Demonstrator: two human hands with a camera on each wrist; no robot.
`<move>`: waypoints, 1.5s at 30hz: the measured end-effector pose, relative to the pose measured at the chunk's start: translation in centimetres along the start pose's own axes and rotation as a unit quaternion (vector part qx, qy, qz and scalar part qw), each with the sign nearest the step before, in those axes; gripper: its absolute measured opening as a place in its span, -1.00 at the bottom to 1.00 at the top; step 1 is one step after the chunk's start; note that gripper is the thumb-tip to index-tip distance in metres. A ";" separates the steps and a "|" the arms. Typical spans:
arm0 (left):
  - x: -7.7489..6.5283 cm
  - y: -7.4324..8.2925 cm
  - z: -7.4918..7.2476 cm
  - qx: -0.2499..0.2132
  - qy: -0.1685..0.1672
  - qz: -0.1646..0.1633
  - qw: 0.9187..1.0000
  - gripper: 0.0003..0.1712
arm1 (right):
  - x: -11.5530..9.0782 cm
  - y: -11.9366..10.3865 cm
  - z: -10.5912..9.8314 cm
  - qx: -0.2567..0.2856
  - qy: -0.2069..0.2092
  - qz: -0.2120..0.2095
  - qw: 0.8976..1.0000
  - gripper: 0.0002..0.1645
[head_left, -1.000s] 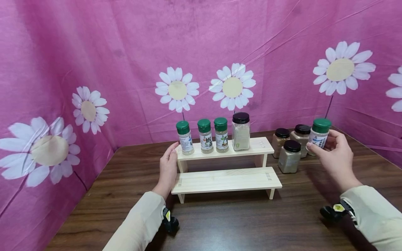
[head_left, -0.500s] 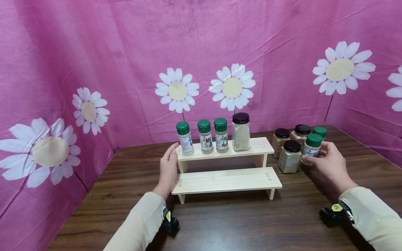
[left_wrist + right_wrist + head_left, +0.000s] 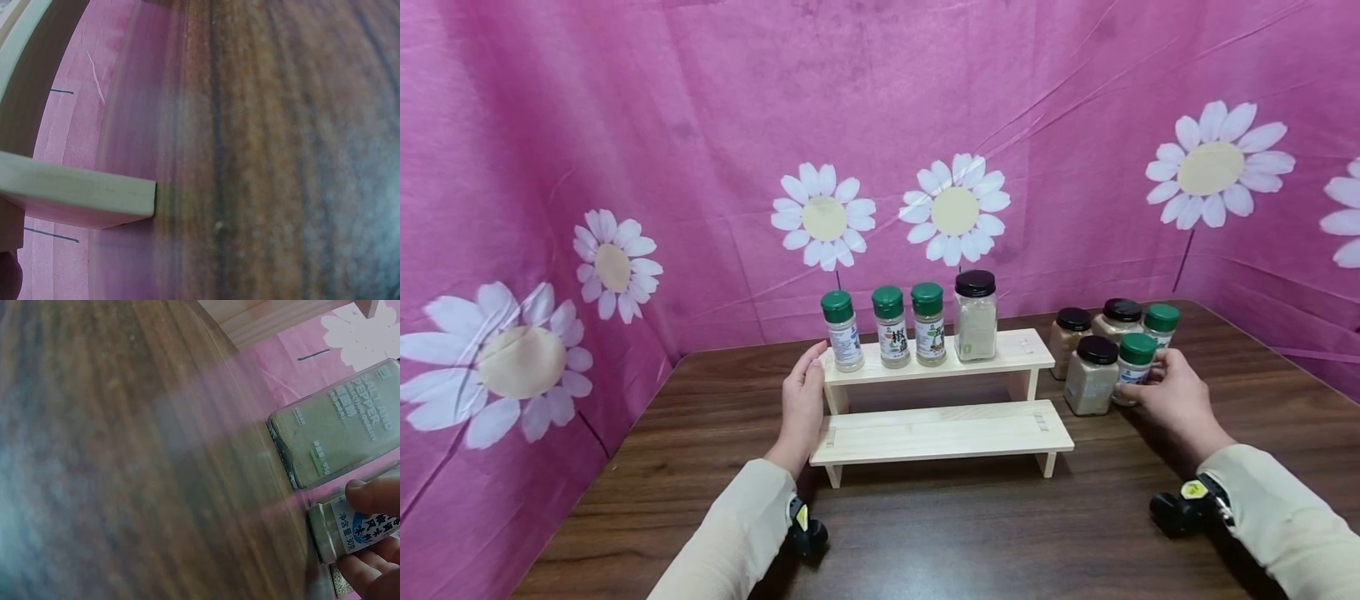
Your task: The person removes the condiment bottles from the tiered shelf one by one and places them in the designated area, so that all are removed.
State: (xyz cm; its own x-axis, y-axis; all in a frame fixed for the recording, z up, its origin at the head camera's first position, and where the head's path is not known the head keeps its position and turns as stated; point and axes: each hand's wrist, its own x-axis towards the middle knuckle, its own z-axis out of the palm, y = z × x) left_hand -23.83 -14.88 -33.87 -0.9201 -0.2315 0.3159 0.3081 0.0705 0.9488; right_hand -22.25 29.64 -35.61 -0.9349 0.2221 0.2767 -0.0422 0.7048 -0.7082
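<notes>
In the head view my right hand [image 3: 1176, 400] pinches a small green-capped seasoning shaker [image 3: 1134, 367] between thumb and fingers. The right wrist view shows its blue-and-white label [image 3: 362, 528] and its base at the tabletop; whether it touches the wood I cannot tell. Close beside it stands a square glass jar [image 3: 1090, 379] with a black lid. My left hand [image 3: 802, 408] rests against the left end of a two-tier wooden rack [image 3: 940, 429], its fingers fairly straight. On the upper tier stand three green-capped shakers [image 3: 894, 333] and a tall black-lidded jar [image 3: 976, 321].
Behind the pinched shaker stand a brown-filled jar [image 3: 1070, 346], another black-lidded jar [image 3: 1117, 321] and a further green-capped shaker [image 3: 1162, 321]. A pink flowered cloth [image 3: 722, 167] hangs behind the dark wooden table [image 3: 940, 533].
My right hand has moved left and nearer with the shaker, bringing it down beside the front square jar. The shaker behind has come into view. My left hand has stayed at the rack.
</notes>
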 end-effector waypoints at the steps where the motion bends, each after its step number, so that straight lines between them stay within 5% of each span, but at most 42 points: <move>1: 0.0 0.0 0.0 0.001 0.000 -0.001 1.000 -0.58 | 0.0 0.0 0.0 -0.003 0.001 -0.002 1.000 -0.31; 18: -0.2 0.4 -0.1 -0.009 -0.002 0.004 1.000 -0.57 | 0.6 -1.6 -1.7 0.011 -0.022 -0.007 1.000 -0.07; 24: -0.2 0.4 -0.1 -0.010 -0.004 0.003 1.000 -0.58 | 0.4 -4.1 -4.0 0.038 0.031 -0.019 0.999 -0.05; 28: -0.1 0.4 -0.2 -0.005 -0.004 0.007 1.000 -0.57 | 0.0 -6.9 -4.5 0.125 0.073 -0.049 0.988 -0.26; 36: 0.1 0.5 -0.1 0.000 -0.004 0.003 1.000 -0.58 | -0.3 -11.4 -2.6 0.252 0.065 -0.092 0.961 -0.41; 45: -0.1 0.2 0.0 -0.004 -0.004 -0.003 1.000 -0.58 | -1.1 -14.6 0.7 0.242 -0.003 -0.105 0.965 -0.41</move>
State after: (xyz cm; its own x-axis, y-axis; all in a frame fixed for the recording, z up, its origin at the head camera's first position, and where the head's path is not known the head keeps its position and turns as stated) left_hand -23.61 -14.85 -33.69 -0.9236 -0.2247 0.3107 0.3047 0.0617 0.9504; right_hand -20.85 18.67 -26.06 -0.8902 0.1035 0.4436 -0.3886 0.3357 -0.8581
